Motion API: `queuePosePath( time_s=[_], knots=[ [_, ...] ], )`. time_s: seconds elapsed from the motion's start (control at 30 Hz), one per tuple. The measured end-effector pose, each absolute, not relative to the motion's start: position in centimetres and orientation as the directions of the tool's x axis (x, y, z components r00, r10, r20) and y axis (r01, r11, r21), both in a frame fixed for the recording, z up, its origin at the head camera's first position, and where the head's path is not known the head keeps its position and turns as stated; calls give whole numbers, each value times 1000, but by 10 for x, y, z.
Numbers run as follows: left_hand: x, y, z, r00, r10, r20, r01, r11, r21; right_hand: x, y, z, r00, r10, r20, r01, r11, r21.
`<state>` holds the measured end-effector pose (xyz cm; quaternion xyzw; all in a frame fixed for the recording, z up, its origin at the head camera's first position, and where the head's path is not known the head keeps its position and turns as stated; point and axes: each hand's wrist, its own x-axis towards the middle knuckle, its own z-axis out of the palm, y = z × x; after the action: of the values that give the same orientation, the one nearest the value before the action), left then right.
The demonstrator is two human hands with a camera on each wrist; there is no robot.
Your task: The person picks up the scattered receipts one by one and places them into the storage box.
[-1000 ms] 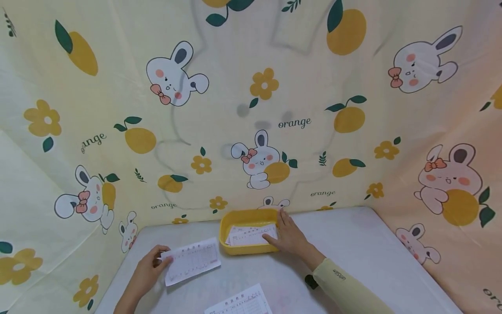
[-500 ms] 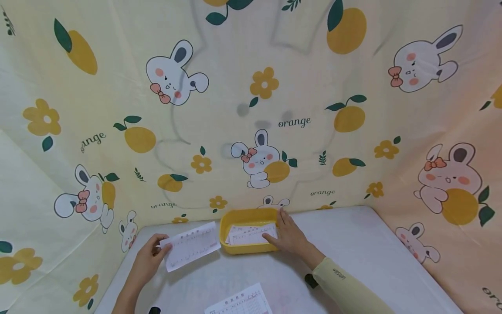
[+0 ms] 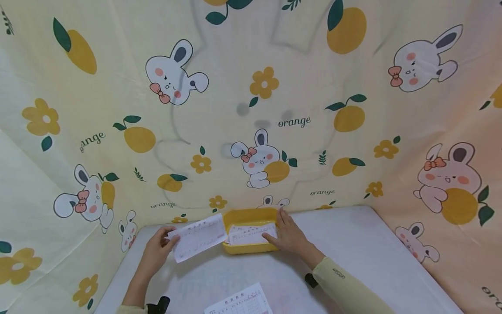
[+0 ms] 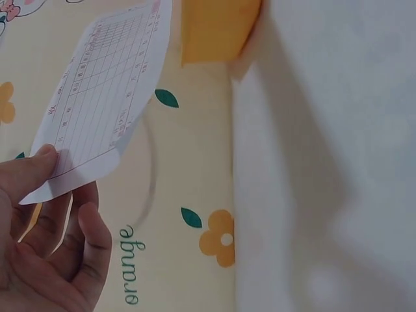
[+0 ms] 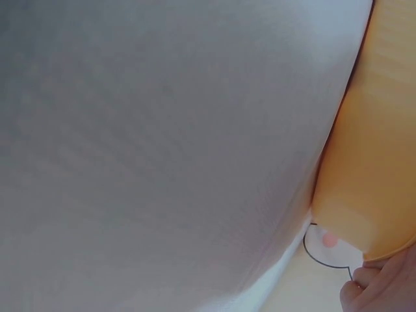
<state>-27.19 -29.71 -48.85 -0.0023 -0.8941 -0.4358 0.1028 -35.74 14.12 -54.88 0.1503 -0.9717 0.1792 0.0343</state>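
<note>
My left hand [image 3: 157, 250] pinches the left edge of a printed paper form [image 3: 200, 239] between thumb and fingers. The form is raised off the table and tilted, its far corner overlapping the left end of a yellow plastic basket [image 3: 251, 250]. In the left wrist view, the thumb lies on the lined form [image 4: 97, 91], with other fingers curled behind. My right hand [image 3: 292, 235] holds the basket's right end, thumb over the inside and fingers along the rim. Several similar forms [image 3: 251, 235] lie inside the basket.
Another form [image 3: 241, 301] lies on the white table [image 3: 353, 244] near the front edge. A patterned curtain [image 3: 294, 157] with rabbits and oranges rises right behind the basket and along both sides. Dark bands [image 3: 158, 304] show at the wrists.
The left hand has lifted the form up from low over the table and moved it right, so that it now overlaps the basket's left end. The right hand and basket stay put.
</note>
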Motion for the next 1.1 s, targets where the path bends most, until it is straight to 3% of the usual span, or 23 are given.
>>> queuePosePath(
  time_s=[1.1],
  knots=[
    [-324, -226, -491, -980, -19, 196, 157, 524, 837, -361, 141, -553, -954, -282, 105, -301, 896, -325]
  ],
)
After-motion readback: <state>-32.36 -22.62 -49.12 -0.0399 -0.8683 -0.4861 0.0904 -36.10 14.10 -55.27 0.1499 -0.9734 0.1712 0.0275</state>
